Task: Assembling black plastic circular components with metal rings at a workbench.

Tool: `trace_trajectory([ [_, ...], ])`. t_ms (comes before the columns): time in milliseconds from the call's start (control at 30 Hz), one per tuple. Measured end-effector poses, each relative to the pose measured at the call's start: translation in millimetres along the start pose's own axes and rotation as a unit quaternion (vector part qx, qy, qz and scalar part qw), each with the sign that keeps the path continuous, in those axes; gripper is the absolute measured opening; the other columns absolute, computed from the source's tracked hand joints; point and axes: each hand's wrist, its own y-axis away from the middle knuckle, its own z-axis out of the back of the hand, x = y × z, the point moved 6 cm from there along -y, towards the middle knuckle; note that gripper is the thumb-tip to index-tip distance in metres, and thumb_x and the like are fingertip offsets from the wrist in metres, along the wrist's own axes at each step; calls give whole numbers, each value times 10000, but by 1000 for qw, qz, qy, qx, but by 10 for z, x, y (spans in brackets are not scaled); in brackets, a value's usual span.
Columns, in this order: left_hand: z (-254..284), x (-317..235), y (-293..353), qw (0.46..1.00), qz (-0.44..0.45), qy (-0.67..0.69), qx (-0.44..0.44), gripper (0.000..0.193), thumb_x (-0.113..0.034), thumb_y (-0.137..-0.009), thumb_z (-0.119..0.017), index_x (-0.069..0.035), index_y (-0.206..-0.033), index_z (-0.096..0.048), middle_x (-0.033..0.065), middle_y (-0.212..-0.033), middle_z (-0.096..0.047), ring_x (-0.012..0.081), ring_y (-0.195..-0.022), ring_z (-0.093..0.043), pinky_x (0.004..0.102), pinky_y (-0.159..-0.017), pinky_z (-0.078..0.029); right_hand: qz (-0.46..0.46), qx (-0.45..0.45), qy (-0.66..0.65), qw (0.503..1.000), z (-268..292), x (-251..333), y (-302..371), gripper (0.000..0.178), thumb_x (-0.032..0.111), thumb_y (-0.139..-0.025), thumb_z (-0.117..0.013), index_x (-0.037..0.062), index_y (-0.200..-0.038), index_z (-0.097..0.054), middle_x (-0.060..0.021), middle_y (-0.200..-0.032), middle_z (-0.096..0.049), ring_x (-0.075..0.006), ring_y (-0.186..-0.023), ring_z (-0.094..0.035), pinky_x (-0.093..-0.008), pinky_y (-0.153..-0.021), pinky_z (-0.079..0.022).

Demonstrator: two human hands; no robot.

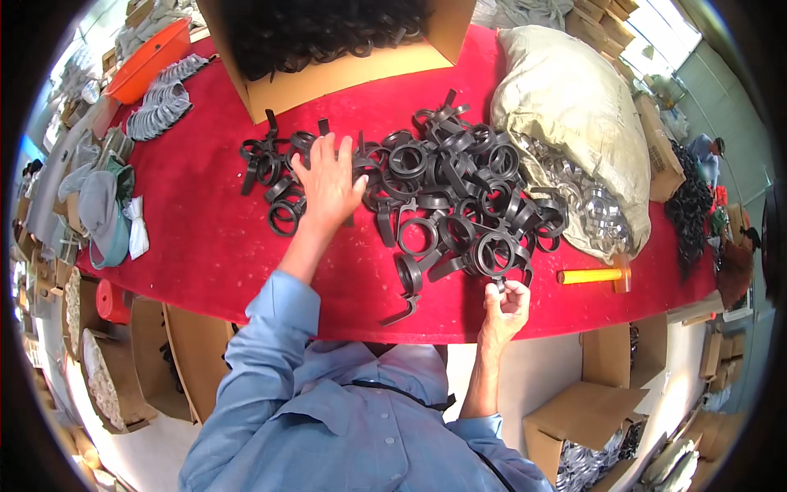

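Many black plastic rings with tab handles (pixel 408 161) lie in a loose heap on the red-covered table (pixel 221 271). My left hand (pixel 328 180) is spread over the left part of the heap, fingers apart, with nothing visibly gripped. Underneath it, a few rings are partly hidden. At the table's near edge, my right hand (pixel 503 310) pinches the short handle of one black ring (pixel 495 254) between thumb and fingers. That ring faces up and overlaps others at the heap's near side.
A cardboard box (pixel 361 70) of black parts stands at the far side. Right of the heap, a pale sack (pixel 574 107) spills clear parts (pixel 607 215). A yellow-handled mallet (pixel 589 276) lies near the right edge. Grey stacked rings (pixel 160 107) and an orange basin (pixel 152 61) are far left.
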Motion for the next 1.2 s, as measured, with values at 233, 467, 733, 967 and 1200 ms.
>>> trace_trajectory([
  [233, -635, 315, -448, 930, 9, 110, 349, 541, -312, -749, -815, -128, -1232, -656, 149, -1119, -710, 352, -1111, -648, 463, -954, -505, -17, 9, -3, 1000, -5, -272, 53, 276, -2, -857, -751, 48, -1053, -564, -10, -828, -598, -67, -631, -531, -198, -545, -440],
  [467, -709, 455, -438, 932, -17, 112, 345, 470, -314, -759, -813, -111, -1158, -671, 172, -1082, -714, 353, -1095, -654, 471, -932, -505, -41, 2, -24, 999, -13, -257, 46, 283, 4, -856, -759, 47, -1053, -561, 8, -824, -582, -49, -647, -508, -191, -585, -429],
  [733, -321, 935, -400, 932, 74, 259, 242, 395, -181, -730, -828, -44, -1062, -663, 154, -932, -721, 297, -913, -701, 397, -832, -519, -43, 6, -38, 998, -25, -264, 28, 281, -9, -853, -751, 40, -1057, -563, -3, -836, -596, -60, -647, -526, -196, -578, -434],
  [967, -20, 1124, -318, 852, 138, 488, 127, 285, 12, -804, -729, -25, -1071, -638, 13, -911, -688, 78, -879, -630, 239, -800, -487, -44, 12, -37, 998, -22, -272, 25, 283, -21, -852, -749, 34, -1059, -564, 4, -835, -594, -46, -669, -515, -188, -597, -430],
  [1200, 146, 655, -210, 813, 102, 573, -10, 359, 66, -823, -704, -16, -1157, -600, 39, -1063, -659, 113, -1002, -629, 250, -880, -496, -46, 3, -34, 998, -36, -256, 25, 284, -13, -855, -750, 31, -1067, -567, 4, -833, -594, -50, -654, -514, -191, -594, -436],
])
